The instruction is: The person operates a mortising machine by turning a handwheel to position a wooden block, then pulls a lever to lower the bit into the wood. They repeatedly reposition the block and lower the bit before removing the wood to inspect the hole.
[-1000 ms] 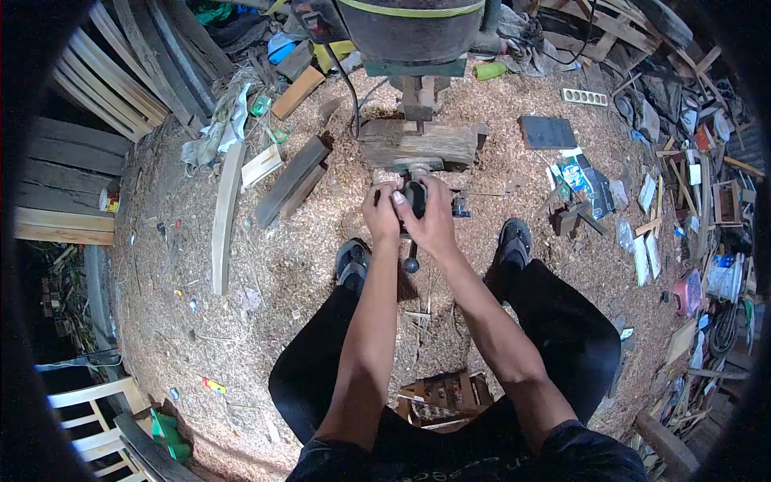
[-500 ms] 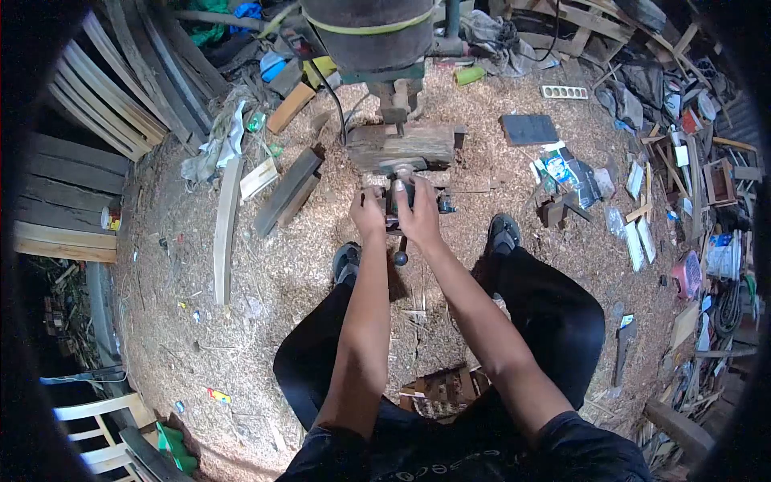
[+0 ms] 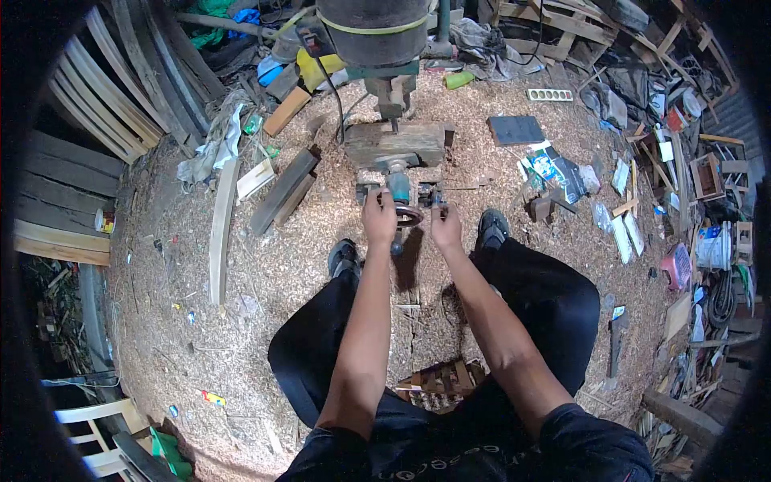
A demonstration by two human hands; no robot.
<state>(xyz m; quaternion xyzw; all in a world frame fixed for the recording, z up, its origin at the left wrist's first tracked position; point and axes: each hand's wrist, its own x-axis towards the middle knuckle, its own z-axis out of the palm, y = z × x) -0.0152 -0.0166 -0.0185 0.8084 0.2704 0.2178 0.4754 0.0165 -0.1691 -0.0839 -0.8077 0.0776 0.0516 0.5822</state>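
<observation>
In front of me stands a machine with a dark round motor housing above and a drill bit pointing down. A worn wooden block sits below the bit. Nearer to me is a teal metal part with a dark handwheel below it. My left hand is closed at the handwheel's left side, its fingertips partly hidden. To the right of the wheel, my right hand has its fingers curled by a small dark metal fitting; what they pinch is too small to tell. A ball-ended lever hangs below the wheel.
Wood shavings cover the ground. Timber pieces and a long plank lie to the left. A dark flat board and a power strip lie to the right. My shoes flank the machine.
My right hand has moved right and slightly down, away from the middle, uncovering the teal part and the handwheel. My left hand has shifted a little right and down. The view has turned slightly.
</observation>
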